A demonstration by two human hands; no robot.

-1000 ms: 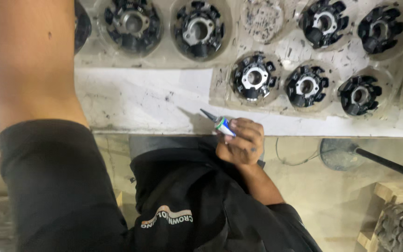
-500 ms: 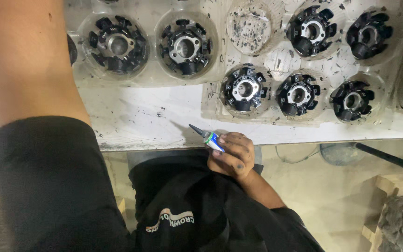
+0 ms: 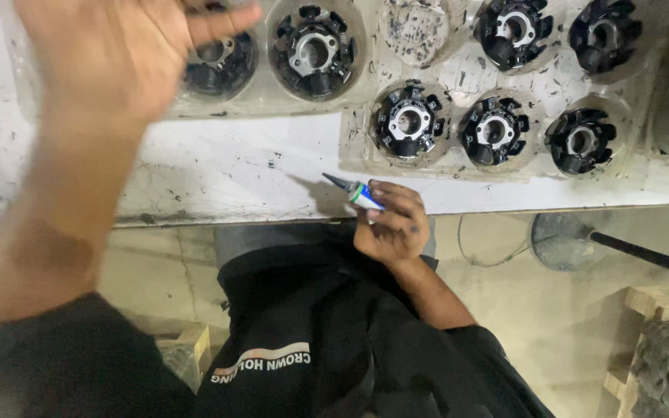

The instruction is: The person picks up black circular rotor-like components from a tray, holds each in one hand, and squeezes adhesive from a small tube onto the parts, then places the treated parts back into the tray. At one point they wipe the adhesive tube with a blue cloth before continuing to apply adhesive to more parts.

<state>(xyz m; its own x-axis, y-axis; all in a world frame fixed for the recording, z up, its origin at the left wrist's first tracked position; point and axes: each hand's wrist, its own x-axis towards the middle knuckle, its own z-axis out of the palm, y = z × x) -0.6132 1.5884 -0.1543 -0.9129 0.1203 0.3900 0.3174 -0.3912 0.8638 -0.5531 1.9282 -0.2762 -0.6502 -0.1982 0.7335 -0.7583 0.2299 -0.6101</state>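
We see a white worktable [image 3: 218, 166] speckled with black marks, and on it clear plastic trays [image 3: 458, 159] holding black ring-shaped parts [image 3: 408, 124] with silvery centres. The small tube [image 3: 358, 191] in our right hand [image 3: 392, 224] is white with green and blue bands and a dark grey nozzle. Our shirt [image 3: 319, 340] is black with a pale stripe.

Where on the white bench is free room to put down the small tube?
Bare white bench lies between the near edge and the clear trays, left of the right hand holding the tube. The trays are crowded with black round parts.
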